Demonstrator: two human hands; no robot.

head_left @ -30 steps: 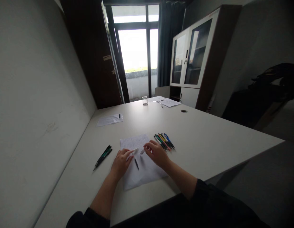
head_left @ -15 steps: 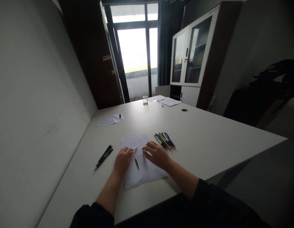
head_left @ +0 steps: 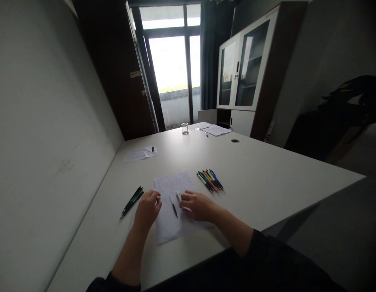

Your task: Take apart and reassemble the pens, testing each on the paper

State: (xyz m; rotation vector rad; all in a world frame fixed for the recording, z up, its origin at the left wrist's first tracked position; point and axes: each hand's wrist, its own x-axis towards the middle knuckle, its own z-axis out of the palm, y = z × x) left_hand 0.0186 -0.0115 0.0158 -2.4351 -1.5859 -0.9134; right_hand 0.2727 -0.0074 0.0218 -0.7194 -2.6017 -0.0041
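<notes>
Background: bright window at the far end of the room, dark curtain beside it, white-framed glass-door cabinet to the right. Support surface: white worktop, left edge along a grey wall.

Central area: written sheet flat on the near part of the worktop, with rows of writing across its far portion. On the sheet, between the two hands and apart from both: slim pen — pale at the far end, dark at the near end.

Left hand: at the left edge of the written sheet. Grip partly closed, fingers bent, thumb near the fingertips; cannot tell whether anything is held.

Right hand: over the right part of the written sheet. Grip curled, fingertips at a white piece just to the right of the slim pen; cannot tell whether closed on it or merely resting against it.

Adjacent items: dark pens in a bundle, near the left hand; coloured pens in a slanted row, beyond the right hand. Farther back: loose sheet on the left, glass jar upright near the far edge, stacked papers to its right, round cable hole in the surface.
</notes>
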